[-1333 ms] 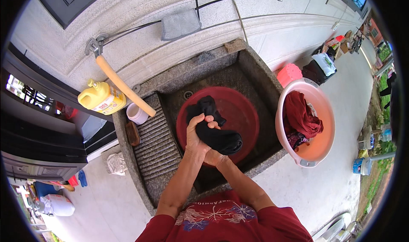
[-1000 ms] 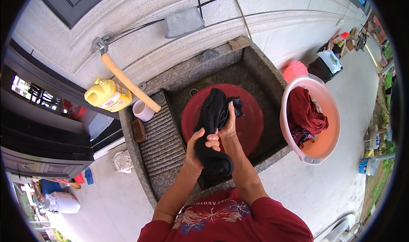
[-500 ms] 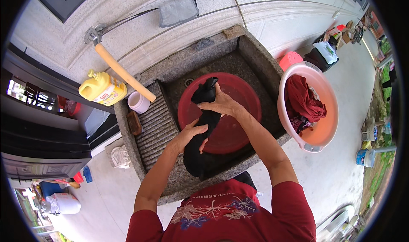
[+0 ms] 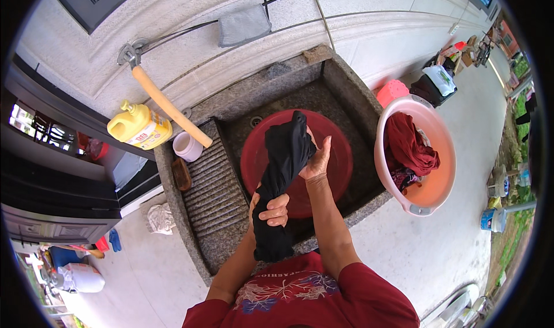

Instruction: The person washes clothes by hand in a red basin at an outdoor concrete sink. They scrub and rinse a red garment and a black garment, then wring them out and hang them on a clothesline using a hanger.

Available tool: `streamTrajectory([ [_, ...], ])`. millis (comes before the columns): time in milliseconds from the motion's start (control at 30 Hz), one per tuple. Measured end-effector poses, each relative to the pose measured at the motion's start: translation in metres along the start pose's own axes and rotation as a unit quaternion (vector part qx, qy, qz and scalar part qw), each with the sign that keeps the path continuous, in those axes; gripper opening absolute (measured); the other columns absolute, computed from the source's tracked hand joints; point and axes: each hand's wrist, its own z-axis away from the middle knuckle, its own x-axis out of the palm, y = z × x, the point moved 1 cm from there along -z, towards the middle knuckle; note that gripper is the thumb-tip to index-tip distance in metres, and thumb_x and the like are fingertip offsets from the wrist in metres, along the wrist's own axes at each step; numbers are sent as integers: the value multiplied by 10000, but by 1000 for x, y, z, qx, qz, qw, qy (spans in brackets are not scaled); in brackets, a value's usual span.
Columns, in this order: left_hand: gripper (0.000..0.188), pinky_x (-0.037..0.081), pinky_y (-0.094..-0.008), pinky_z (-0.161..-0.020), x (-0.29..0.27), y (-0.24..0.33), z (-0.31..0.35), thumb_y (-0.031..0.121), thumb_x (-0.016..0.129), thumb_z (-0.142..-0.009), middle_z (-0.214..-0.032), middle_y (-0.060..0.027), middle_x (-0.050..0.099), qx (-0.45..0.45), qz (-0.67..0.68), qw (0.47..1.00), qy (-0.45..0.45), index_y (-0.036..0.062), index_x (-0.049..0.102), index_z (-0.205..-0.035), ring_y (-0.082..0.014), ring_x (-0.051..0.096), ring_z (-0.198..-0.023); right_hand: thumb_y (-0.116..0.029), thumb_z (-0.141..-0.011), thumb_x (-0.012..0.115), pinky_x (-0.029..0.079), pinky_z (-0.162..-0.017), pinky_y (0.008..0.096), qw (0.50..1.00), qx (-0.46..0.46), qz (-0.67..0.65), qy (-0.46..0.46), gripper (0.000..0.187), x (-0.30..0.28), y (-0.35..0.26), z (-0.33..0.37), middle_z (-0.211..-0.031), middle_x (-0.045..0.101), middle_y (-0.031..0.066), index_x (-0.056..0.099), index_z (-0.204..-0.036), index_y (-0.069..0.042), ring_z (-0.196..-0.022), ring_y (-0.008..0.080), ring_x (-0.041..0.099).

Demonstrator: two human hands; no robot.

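A twisted black piece of cloth [image 4: 283, 155], probably a garment, is held slantwise over the red basin [image 4: 337, 175] in the stone sink. My left hand [image 4: 274, 209] is closed round its lower part, with the fingers wrapped over the front. Its bottom end hangs over the sink's near edge, close to my shirt. Palm up, my right hand [image 4: 315, 161] supports the upper part from the right. Its thumb stands apart from the cloth, and its other fingers are mostly hidden behind it.
The stone sink [image 4: 358, 215] has a ribbed washboard [image 4: 216, 189] with a brush [image 4: 181, 174] and pink cup [image 4: 187, 147]. A yellow pump jug [image 4: 140, 126] stands left, near a wooden handle [image 4: 170, 105]. Right is a pink tub [image 4: 447, 172] holding red clothes [image 4: 410, 146].
The black cloth is now looser and wider at its upper end. My left hand has moved down and turned its fingers over the front. My right hand has turned palm up, thumb off the cloth.
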Motion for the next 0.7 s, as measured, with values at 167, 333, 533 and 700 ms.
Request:
streamTrajectory([
  [167, 471, 507, -316, -685, 8, -9, 2, 522, 517, -862, -596, -70, 551, -5, 47, 999, -19, 61, 448, -794, -256, 611, -698, -297, -734, 713, 483, -895, 393, 981, 83, 155, -85, 678, 29, -23, -3, -1142, 583, 77, 424, -1302, -64, -1055, 234, 567],
  [333, 432, 510, -330, -529, 57, -3, -12, 446, 508, -893, -641, -94, 539, 63, -146, 937, 310, 44, 454, -1043, -231, 595, -584, -22, -708, 676, 537, -742, 312, 941, 106, 320, 17, 328, 61, -38, -6, -891, 657, 67, 603, -1027, -10, -779, 170, 638],
  [533, 830, 494, -307, -456, 61, 5, -30, 296, 614, -856, -728, -97, 550, -1, -779, 427, 460, 137, 72, -1464, -153, 563, -552, -78, -661, 631, 500, -687, 288, 814, 87, 573, 43, 246, 26, -24, -14, -784, 634, 47, 649, -896, -8, -720, 153, 598],
  [700, 824, 483, -307, -428, 89, 26, -35, 234, 626, -817, -716, -87, 543, -107, -614, 569, 537, 91, 124, -1456, -158, 553, -521, -189, -691, 697, 452, -853, 295, 856, 136, 498, -14, 418, 56, -27, -1, -958, 625, 61, 613, -1080, -61, -909, 169, 576],
])
